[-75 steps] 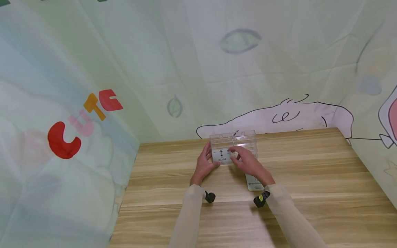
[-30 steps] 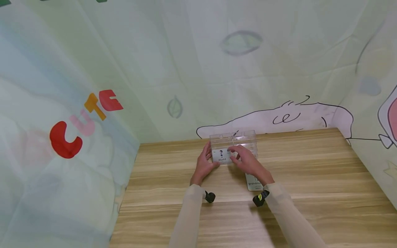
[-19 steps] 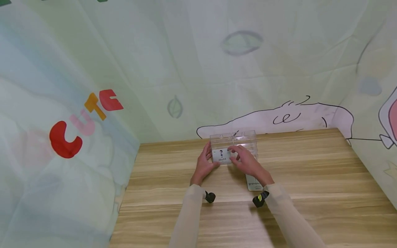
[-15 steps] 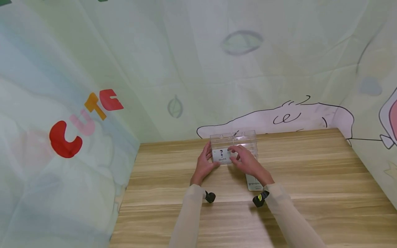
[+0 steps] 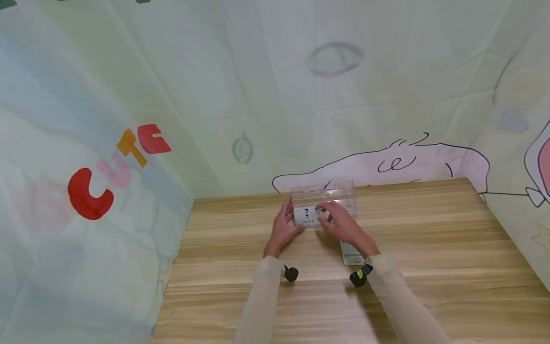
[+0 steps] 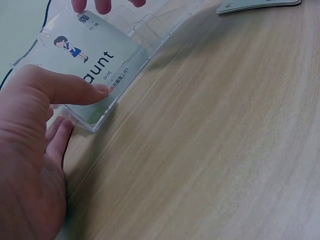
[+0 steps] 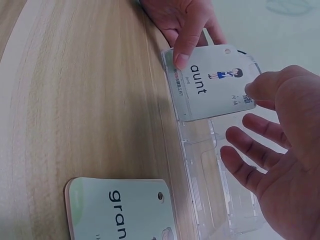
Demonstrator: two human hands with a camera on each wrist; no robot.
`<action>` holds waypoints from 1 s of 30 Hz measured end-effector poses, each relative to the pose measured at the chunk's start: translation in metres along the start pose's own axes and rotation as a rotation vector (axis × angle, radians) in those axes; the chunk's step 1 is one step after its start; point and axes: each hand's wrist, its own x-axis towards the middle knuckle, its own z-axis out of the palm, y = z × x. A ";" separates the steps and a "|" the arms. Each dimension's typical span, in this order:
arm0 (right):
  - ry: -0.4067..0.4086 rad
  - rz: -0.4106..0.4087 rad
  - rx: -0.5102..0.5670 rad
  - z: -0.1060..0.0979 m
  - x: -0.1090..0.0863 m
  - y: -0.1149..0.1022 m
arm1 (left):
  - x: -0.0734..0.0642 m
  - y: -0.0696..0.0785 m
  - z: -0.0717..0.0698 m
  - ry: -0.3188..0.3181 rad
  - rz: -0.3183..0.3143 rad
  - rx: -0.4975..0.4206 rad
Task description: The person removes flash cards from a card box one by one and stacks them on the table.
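Note:
In the head view, a clear plastic case (image 5: 339,187) with two side-by-side sections stands near the table's back edge. A flashcard (image 5: 306,217) printed "aunt" lies in its left section. My left hand (image 5: 283,229) grips the case's left end, its thumb (image 6: 85,91) pressing the card's lower edge and its other fingers behind. My right hand (image 5: 343,224) is at the card's upper right corner, pinching it by the QR code; its remaining fingers (image 7: 247,145) are spread over the case's right section. A stack of flashcards (image 7: 125,207), the top one starting "gran", lies just below the right hand.
The wooden table (image 5: 318,306) runs up to a printed cloth backdrop (image 5: 275,95) at the back, with another side on the left. A black wrist camera sits on each wrist, the right one (image 5: 361,276) close to the flashcard stack.

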 end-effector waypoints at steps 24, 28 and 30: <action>0.062 -0.045 0.107 0.011 -0.002 0.004 | -0.002 0.001 0.000 0.004 0.045 -0.014; 0.059 -0.038 0.124 0.014 -0.001 0.006 | -0.002 0.001 0.000 0.011 0.060 -0.031; 0.061 -0.027 0.128 0.015 0.000 0.007 | -0.002 0.001 0.000 0.014 0.067 -0.041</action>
